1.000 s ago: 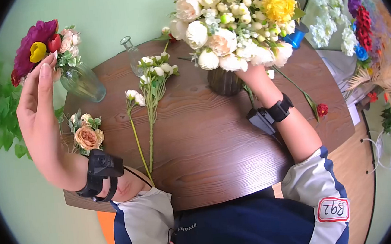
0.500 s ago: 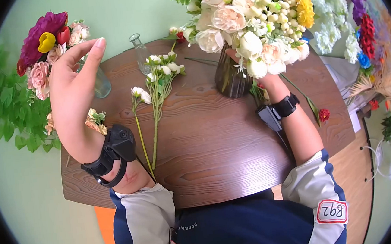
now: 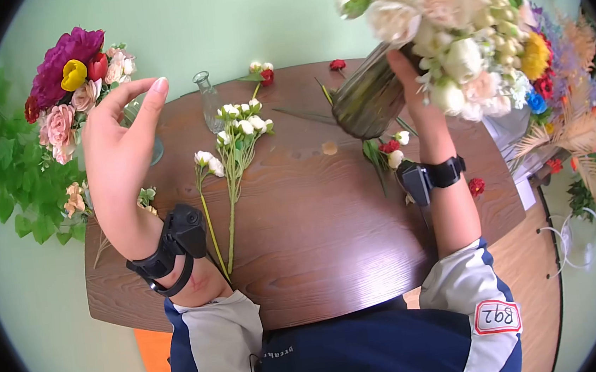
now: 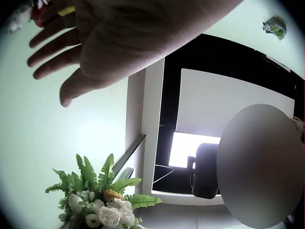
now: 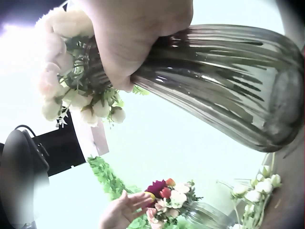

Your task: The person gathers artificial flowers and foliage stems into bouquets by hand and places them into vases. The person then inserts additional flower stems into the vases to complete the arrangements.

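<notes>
My right hand (image 3: pixel 414 94) grips a dark ribbed glass vase (image 3: pixel 368 95) near its neck. Tilted, the vase leans toward the right, with its base at the lower left. A full bouquet (image 3: pixel 454 23) of white and cream flowers with a yellow bloom fills it. In the right wrist view, the thumb side of the hand wraps the vase (image 5: pixel 224 86) below the blooms. My left hand (image 3: pixel 120 141) is raised at the left with nothing in it; its fingers look extended and spread in the left wrist view. Behind it stands a bouquet with a large purple flower (image 3: pixel 64 65) in a clear vase (image 5: pixel 207 214).
A small clear bottle (image 3: pixel 208 105) stands at the table's back. White flower stems (image 3: pixel 243 123) lie mid-table, and red and white flowers (image 3: pixel 389 150) lie near my right wrist. More artificial flowers (image 3: pixel 575 112) crowd the right side; green leaves (image 3: pixel 6 176) hang at the left.
The vase with its bouquet has tipped and shifted right in my right hand, uncovering flowers on the table. My left hand has moved a little right, away from the purple bouquet.
</notes>
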### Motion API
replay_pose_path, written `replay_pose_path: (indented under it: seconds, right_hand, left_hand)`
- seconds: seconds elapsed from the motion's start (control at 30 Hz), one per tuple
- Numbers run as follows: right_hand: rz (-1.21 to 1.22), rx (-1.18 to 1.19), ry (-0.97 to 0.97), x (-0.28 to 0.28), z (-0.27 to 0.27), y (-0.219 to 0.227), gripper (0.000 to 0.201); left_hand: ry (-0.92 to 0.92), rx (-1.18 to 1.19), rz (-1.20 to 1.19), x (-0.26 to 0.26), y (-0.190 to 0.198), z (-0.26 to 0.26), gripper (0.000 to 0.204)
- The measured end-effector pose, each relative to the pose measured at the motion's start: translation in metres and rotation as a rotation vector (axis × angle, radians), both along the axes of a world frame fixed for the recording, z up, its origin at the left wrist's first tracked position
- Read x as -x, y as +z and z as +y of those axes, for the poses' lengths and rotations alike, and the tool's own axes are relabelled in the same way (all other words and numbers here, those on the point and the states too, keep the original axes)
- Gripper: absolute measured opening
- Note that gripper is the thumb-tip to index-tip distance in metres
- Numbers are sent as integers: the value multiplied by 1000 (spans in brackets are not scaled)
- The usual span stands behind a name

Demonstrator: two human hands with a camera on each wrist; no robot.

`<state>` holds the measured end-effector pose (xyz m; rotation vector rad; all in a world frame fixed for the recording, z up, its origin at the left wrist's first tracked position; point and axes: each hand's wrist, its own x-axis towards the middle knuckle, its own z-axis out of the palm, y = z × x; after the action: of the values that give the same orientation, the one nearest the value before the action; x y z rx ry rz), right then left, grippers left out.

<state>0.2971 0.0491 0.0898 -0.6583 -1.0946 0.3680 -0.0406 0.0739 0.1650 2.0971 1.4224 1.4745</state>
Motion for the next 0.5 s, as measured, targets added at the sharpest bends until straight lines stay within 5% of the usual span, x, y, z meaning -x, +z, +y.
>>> replay_pose_path:
  seconds: [0.07,0.17,0.2,0.27,0.3,0.37,0.5]
  right_hand:
    - [-438,10,-570,-27,-6,7,45]
    - [-701,-111,-768,-60,-8,20,44]
    - [-836,-59,-1037,-103,7,2,42]
    - [-421,-190,-536,-159,21,-26,38]
    - [-423,-190,-540,-156,15,-25,38]
    - [-756,-115,-1106,-149,1,-26,31]
    - [-708,-30,-1145,-172,5,-43,32]
  left_hand:
    - [11,-24,-3,4,-1,3,35]
    - [44,-8,-7,7,2,1,35]
    - [38,-12,-11,8,2,2,35]
    - [40,-41,-11,11,1,3,36]
    - [37,-42,-12,12,-1,4,36]
    - [25,-64,-19,13,-2,6,37]
    - [30,-26,4,13,1,6,38]
